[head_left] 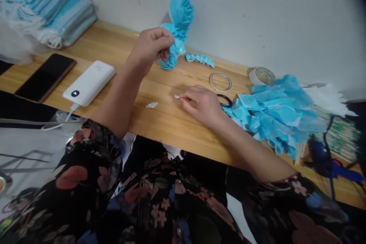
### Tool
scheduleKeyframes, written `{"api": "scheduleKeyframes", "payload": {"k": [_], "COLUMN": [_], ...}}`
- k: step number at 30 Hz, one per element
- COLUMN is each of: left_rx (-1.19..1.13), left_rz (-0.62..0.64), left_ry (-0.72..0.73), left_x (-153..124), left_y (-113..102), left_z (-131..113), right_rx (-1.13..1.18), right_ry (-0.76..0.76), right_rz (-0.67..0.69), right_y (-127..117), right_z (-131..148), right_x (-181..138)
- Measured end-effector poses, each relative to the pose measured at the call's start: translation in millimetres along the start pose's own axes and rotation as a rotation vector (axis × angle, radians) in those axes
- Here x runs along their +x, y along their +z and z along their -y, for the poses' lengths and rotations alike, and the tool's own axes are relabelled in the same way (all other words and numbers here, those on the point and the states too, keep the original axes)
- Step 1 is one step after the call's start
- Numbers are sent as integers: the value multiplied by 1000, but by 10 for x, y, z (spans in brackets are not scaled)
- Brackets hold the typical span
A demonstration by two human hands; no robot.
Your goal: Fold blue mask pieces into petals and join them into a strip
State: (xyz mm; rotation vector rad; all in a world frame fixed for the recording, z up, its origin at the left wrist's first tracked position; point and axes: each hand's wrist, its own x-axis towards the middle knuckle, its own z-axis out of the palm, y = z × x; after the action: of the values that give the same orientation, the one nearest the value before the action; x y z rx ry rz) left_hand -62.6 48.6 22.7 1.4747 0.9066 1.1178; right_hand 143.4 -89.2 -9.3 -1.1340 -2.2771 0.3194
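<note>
My left hand (pixel 154 47) is raised over the back of the table, fingers closed in a pinch at the left edge of a ruffled blue ornament (pixel 182 13). Pleated layers fan out at the ornament's top, and its rounded lower end is near the tabletop; the exact grip point is hidden. Lower and to the right, my right hand (pixel 201 103) pinches a tiny white scrap (pixel 176 97) between thumb and forefinger, just above the wood. A few white scraps (pixel 152 105) lie to its left. Behind it is a folded blue strip (pixel 200 59).
Right of my hands are a tape ring (pixel 220 81), a black ring (pixel 225 101), a tape roll (pixel 261 75), a heap of blue pieces (pixel 277 106) and a blue tool (pixel 343 169). On the left lie a phone (pixel 45 78), a white power bank (pixel 89 83) and stacked face masks (pixel 57 7).
</note>
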Motion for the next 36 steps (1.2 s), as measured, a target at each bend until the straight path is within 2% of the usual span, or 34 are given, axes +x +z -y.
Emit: {"api": "scheduleKeyframes", "payload": {"k": [2,5,8,11,14,19,21,27,36], "left_rx": [14,25,26,-23,-65,-46,-21,99,179], "left_rz": [11,44,40,21,67,197,255,370,418], "left_ry": [-15,-57,-80,-72,-69,-57,-43,-66,-97], "left_x": [58,125,123,54,-16,-53,-75,-183,-256], "left_y": [-55,-27,40,84,110,175,210,307,416], "left_z": [78,211,239,168,106,126,137,118,119], "right_rx": [-40,-83,-107,-108,-76,115,220,313,432], "right_ry": [-59,-122,-104,-17,118,391,427,539,611], "right_rz": [109,220,245,221,112,-327,-387,-171,-108], "right_y": [136,330,434,389,199,-208,-317,-376,-283], "right_z": [117,232,268,261,202,-79,-193,-257,-244], "right_x": [120,245,281,257,213,194,216,279,224]}}
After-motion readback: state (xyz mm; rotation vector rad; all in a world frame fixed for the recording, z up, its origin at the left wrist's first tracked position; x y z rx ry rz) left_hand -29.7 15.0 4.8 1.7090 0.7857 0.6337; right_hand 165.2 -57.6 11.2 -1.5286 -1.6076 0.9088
